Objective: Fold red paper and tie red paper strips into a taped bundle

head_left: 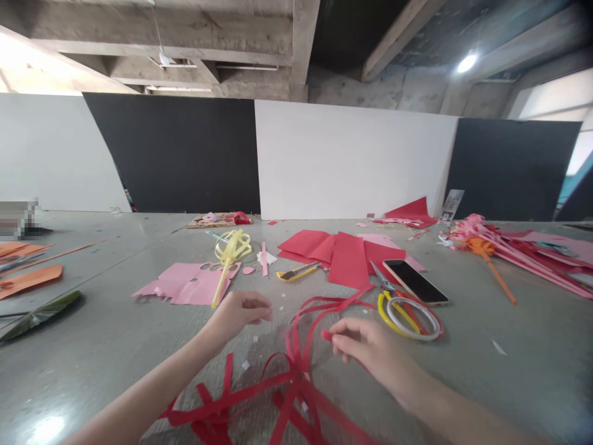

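Note:
My left hand (241, 312) hovers above the table left of centre, its fingers loosely bent and nothing visible in them. Between thumb and fingers, my right hand (364, 341) pinches a small red piece (327, 335), which looks like the end of a paper strip; how it joins the rest is unclear. Below and between both hands spreads a bundle of red paper strips (296, 374), joined near its middle. Some strips curve up in loops, and others fan out toward the front edge of the view. Loose red strips (210, 411) lie under my left forearm.
Ahead lie a yellow craft knife (296, 272), folded red paper (347, 256), pink paper (185, 284) and a yellow strip flower (231, 247). At right are scissors (386, 281), a tape roll (435, 321), a phone (414, 281) and pink strips (519, 250). Panels (356, 161) stand behind.

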{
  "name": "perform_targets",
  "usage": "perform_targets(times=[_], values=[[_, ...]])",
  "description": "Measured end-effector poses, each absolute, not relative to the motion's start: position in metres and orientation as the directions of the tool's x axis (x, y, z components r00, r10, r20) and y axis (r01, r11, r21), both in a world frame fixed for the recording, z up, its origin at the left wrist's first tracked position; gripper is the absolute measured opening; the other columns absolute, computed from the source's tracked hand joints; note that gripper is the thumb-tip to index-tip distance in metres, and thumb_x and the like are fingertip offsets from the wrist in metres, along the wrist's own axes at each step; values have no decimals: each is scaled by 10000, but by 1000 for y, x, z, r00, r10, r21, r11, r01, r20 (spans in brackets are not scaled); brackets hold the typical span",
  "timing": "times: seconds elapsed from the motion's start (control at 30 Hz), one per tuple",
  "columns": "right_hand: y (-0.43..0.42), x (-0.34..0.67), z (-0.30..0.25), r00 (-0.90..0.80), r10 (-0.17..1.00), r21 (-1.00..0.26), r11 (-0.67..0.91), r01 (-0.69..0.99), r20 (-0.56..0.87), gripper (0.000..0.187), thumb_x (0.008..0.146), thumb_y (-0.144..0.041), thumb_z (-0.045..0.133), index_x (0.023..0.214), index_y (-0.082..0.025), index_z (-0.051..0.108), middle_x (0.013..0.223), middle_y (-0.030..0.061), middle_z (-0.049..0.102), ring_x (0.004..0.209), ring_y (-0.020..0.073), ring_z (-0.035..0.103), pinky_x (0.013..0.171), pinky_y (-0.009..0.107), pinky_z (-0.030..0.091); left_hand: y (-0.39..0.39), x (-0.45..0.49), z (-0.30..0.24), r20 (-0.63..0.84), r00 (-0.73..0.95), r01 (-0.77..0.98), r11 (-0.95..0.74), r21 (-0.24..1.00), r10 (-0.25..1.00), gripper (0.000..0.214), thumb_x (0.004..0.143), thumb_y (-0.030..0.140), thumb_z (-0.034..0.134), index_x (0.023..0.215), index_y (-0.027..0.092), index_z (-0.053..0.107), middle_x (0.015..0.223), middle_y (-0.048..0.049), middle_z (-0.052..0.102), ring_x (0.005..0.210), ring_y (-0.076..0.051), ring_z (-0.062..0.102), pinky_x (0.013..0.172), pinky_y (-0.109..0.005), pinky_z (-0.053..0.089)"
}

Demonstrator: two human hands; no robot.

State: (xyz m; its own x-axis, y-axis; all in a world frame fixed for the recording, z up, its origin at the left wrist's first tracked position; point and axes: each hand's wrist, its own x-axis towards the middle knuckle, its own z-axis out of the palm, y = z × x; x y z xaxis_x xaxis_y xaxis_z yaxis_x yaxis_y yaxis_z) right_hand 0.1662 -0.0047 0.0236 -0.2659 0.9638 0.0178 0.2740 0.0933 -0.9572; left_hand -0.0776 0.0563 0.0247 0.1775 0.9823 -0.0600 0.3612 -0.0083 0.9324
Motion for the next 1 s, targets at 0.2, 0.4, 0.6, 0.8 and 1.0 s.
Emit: perform_targets(times=[0.2, 0.4, 0.6, 0.8, 1.0], values=[[-5, 166, 25, -260, 966, -955, 88, 283, 12, 116, 758, -222, 503, 743, -165, 604, 628, -16, 601, 557, 100, 532, 576, 210, 409, 47, -70, 30, -195, 244, 169, 156, 973, 950, 246, 628, 339, 688, 769, 141, 658, 803, -70, 680, 790, -180, 621, 691, -241, 453], [-8, 164, 24, -289, 956, -949, 139, 285, 53, 92, 762, -210, 511, 749, -174, 595, 631, -13, 615, 542, 103, 544, 548, 213, 413, 21, -47, 38, -277, 369, 9, 295, 956, 887, 173, 661, 277, 685, 711, 114, 656, 745, -53, 652, 604, -85, 584, 584, -168, 447], [-17, 160, 25, -340, 938, -965, 143, 220, 62, 83, 775, -191, 512, 746, -176, 589, 621, -22, 614, 543, 89, 545, 555, 197, 422, -1, -28, 41, -269, 442, -141, 363, 921, 856, 154, 689, 237, 655, 668, 86, 640, 658, -43, 618, 552, -71, 554, 547, -153, 429], [-26, 155, 29, -371, 928, -993, 56, 104, 14, 109, 800, -219, 494, 729, -156, 547, 585, -21, 599, 491, 75, 540, 519, 184, 426, -20, -15, 40, 41, 231, 174, -83, 981, 972, 167, 769, 221, 526, 674, 135, 632, 594, -7, 616, 525, -103, 565, 523, -192, 447], [-37, 150, 36, -364, 931, -993, 24, 116, -20, 159, 798, -284, 507, 708, -154, 524, 558, -18, 558, 524, 93, 534, 510, 187, 420, -40, -16, 28, 829, 341, 592, -787, 176, 443, 115, 802, 103, 497, 800, 144, 604, 670, -1, 642, 567, -102, 591, 554, -196, 459]])
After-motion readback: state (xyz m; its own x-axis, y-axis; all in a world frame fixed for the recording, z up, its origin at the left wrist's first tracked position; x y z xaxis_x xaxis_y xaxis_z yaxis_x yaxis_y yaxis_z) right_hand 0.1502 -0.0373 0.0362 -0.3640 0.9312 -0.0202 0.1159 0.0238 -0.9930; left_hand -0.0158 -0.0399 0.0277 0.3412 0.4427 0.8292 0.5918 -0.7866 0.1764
